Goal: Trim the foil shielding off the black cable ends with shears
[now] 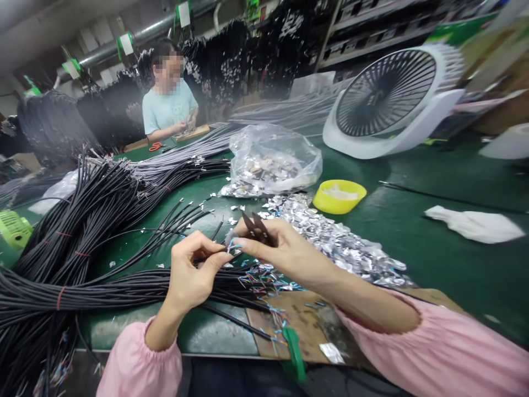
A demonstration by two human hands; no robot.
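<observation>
My left hand (192, 271) pinches the end of a black cable, whose thin coloured wires (233, 246) fan out between my two hands. Close beside it, my right hand (281, 248) has its thumb and finger at those wires and also holds a dark two-bladed tool (257, 228), blades pointing up. Below and left of my hands runs a thick bundle of black cables (124, 289) with stripped coloured ends. A heap of crumpled silver foil pieces (343, 240) spreads behind my right forearm.
A clear plastic bag (275, 160) of scraps, a yellow dish (339, 197) and a white fan (388, 99) stand farther back. More black cables (82, 220) pile at left. A person (169, 105) sits across the green table (417, 226). Cardboard (306, 320) lies at the front edge.
</observation>
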